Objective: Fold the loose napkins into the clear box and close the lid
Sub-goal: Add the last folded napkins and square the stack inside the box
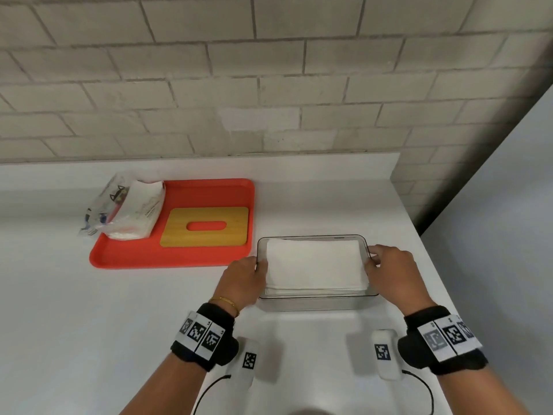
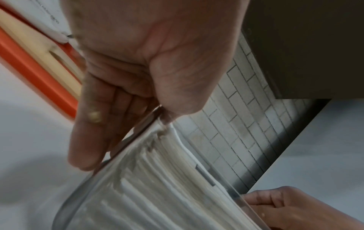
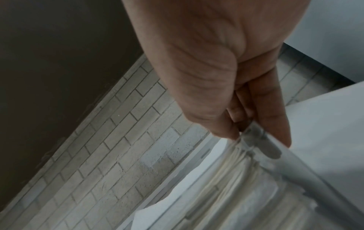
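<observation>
The clear box (image 1: pixel 317 304) stands on the white counter with a stack of folded white napkins (image 1: pixel 314 265) inside it. My left hand (image 1: pixel 254 269) pinches the box's left end wall, and my right hand (image 1: pixel 374 262) pinches the right end wall. The left wrist view shows the left hand (image 2: pixel 122 118) with its thumb over the box rim (image 2: pixel 126 147) against the napkins (image 2: pixel 157 179) and its fingers outside. The right hand (image 3: pixel 256 121) has the same hold on the wall (image 3: pixel 315 179) beside the napkins (image 3: pixel 226 194). The wooden slotted lid (image 1: pixel 205 226) lies apart on the red tray (image 1: pixel 167 259).
An opened napkin package (image 1: pixel 128 208) lies on the tray's far left corner. A brick wall (image 1: pixel 269 85) backs the counter. The counter's right edge (image 1: pixel 425 235) runs just right of the box.
</observation>
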